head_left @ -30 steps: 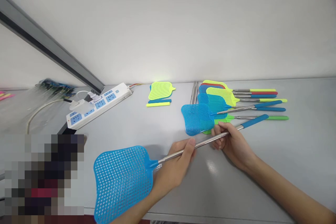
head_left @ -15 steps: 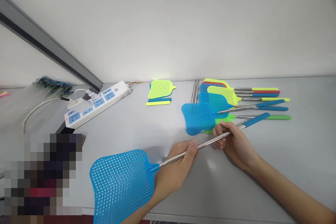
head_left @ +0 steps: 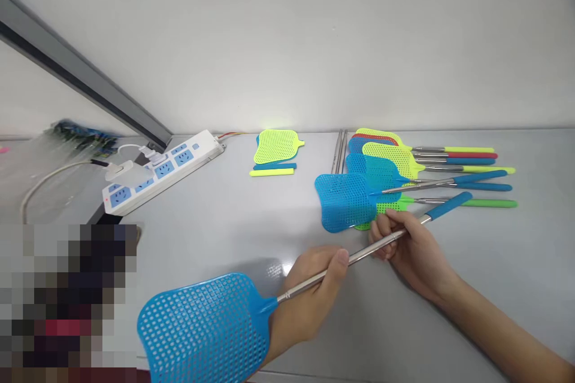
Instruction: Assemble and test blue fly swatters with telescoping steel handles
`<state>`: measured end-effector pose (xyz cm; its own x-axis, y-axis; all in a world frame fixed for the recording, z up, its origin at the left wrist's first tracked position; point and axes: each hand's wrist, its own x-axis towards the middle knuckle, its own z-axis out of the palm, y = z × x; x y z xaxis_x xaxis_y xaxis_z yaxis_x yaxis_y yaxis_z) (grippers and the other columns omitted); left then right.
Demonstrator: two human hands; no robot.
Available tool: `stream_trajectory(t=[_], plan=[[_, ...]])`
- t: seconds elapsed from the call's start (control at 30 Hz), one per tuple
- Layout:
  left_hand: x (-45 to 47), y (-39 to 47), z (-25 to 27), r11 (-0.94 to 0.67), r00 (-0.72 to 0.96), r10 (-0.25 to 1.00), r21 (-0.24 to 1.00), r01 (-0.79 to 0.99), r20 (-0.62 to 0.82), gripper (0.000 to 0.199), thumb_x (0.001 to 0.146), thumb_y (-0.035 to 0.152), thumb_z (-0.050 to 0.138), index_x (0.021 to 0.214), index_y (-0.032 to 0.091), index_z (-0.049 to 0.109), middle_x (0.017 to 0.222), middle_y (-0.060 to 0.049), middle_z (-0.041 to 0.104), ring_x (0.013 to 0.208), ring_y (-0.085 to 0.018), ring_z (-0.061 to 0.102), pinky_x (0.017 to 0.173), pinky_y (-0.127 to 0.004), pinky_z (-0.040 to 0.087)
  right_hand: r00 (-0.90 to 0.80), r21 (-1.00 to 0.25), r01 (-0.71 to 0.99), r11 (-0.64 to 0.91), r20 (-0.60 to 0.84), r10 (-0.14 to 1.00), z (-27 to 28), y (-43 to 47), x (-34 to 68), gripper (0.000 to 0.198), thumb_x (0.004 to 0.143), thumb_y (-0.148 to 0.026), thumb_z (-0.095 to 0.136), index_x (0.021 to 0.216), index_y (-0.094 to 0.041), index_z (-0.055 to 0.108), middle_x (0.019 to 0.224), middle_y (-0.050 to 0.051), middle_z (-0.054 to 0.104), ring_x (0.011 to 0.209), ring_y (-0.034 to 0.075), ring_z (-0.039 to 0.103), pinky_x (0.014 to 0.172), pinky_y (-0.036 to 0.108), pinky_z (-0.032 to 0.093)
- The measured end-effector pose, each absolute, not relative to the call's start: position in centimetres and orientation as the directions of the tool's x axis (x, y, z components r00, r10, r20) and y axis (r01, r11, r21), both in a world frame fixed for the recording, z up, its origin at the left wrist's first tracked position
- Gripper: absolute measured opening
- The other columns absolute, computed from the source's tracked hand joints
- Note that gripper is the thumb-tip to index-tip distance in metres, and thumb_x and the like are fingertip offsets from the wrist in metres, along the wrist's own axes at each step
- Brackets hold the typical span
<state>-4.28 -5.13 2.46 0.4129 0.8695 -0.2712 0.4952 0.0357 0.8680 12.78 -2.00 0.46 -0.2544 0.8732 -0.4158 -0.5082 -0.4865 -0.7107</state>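
Note:
A blue fly swatter (head_left: 204,326) slants across the front of the table, its mesh head at lower left and its blue grip at upper right. My left hand (head_left: 312,299) is closed around the metal shaft just beyond the head, thumb on top. Farther up, near the blue grip, my right hand (head_left: 415,254) has its curled fingers on the same shaft. Several finished-looking swatters lie overlapped behind it, among them a blue one (head_left: 344,200), a yellow one (head_left: 395,158) and a partly covered green one (head_left: 404,198).
Thin metal rods (head_left: 339,152) lie by the wall. Left of them are a yellow mesh head (head_left: 277,146) over a blue one, plus a yellow grip sleeve (head_left: 272,173) and a blue sleeve. A power strip (head_left: 164,173) with plugs and cables sits at left, near clear plastic bags (head_left: 63,182).
The view has shifted slightly. The held swatter's head sits a little lower and farther left, while both hands appear slightly farther right, still on the shaft.

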Motion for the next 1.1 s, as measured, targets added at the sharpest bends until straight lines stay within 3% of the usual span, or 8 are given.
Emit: stream_trajectory(t=[0.3, 0.6, 0.77, 1.1], plan=[[-4.2, -5.4, 3.3, 0.268, 0.484, 0.759, 0.887, 0.377, -0.435, 0.049, 0.086, 0.046, 0.014, 0.056, 0.017, 0.039, 0.053, 0.002, 0.036, 0.050, -0.009, 0.034, 0.048, -0.021, 0.028, -0.364, -0.723, -0.472, -0.505, -0.362, 0.858, -0.1, -2.2, 13.0, 0.048, 0.084, -0.036, 0.026, 0.040, -0.020, 0.033, 0.035, -0.001, 0.029, 0.039, 0.012, 0.027, 0.044, 0.028, 0.019], [-4.4, -5.6, 3.0, 0.295, 0.434, 0.758, 0.850, 0.436, -0.486, 0.048, 0.087, 0.043, 0.014, 0.056, 0.017, 0.038, 0.053, 0.003, 0.035, 0.053, -0.009, 0.034, 0.052, -0.021, 0.029, -0.347, -0.734, -0.498, -0.461, -0.319, 0.882, -0.5, -2.6, 12.6, 0.048, 0.083, -0.035, 0.030, 0.038, -0.020, 0.027, 0.035, -0.004, 0.015, 0.035, 0.011, 0.028, 0.044, 0.029, 0.019], [-4.0, -5.6, 2.6, 0.250, 0.518, 0.740, 0.891, 0.380, -0.429, 0.050, 0.087, 0.045, 0.012, 0.055, 0.016, 0.037, 0.051, 0.003, 0.035, 0.051, -0.008, 0.034, 0.050, -0.021, 0.028, -0.452, -0.734, -0.431, -0.525, -0.328, 0.830, -0.8, -3.4, 11.8, 0.050, 0.082, -0.038, 0.029, 0.036, -0.020, 0.033, 0.034, -0.004, 0.023, 0.034, 0.011, 0.030, 0.044, 0.029, 0.020], [-3.9, -6.0, 2.0, 0.270, 0.483, 0.762, 0.890, 0.368, -0.431, 0.049, 0.086, 0.047, 0.013, 0.058, 0.017, 0.039, 0.052, 0.003, 0.034, 0.048, -0.008, 0.032, 0.046, -0.022, 0.025, -0.458, -0.771, -0.395, -0.500, -0.307, 0.834, -0.8, -3.5, 12.0, 0.050, 0.084, -0.037, 0.027, 0.038, -0.019, 0.037, 0.036, -0.003, 0.031, 0.036, 0.011, 0.032, 0.047, 0.029, 0.024]])
